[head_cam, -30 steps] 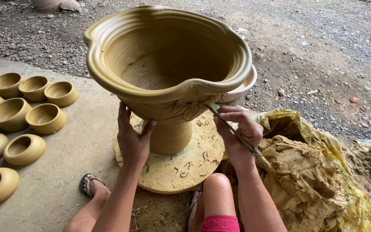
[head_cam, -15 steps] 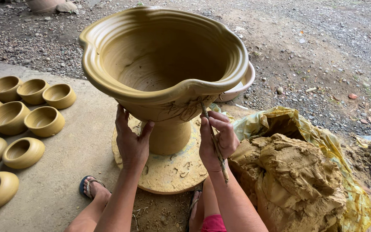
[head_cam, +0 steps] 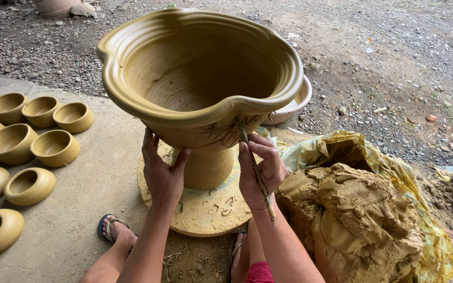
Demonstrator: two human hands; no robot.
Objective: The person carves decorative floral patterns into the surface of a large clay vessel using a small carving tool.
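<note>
A large wet clay pot [head_cam: 195, 78] with a wavy rim stands on a pedestal foot on a round clay-smeared wheel disc [head_cam: 205, 209]. My left hand [head_cam: 163, 175] presses flat against the underside of the bowl, fingers spread upward. My right hand [head_cam: 260, 167] grips a thin wooden carving stick [head_cam: 258, 175], whose tip touches the scratched pattern under the rim's front lip.
Several small clay bowls [head_cam: 53, 147] sit in rows on the concrete at the left. A big lump of raw clay [head_cam: 363, 220] lies on yellow plastic sheeting [head_cam: 425, 209] at the right. A white basin [head_cam: 294, 107] sits behind the pot. Gravel ground lies beyond. My sandalled foot [head_cam: 112, 229] rests below.
My right hand has shifted left and up toward the pot's front, bringing the stick tip onto the carved area. The view has moved closer. My left hand stays under the bowl.
</note>
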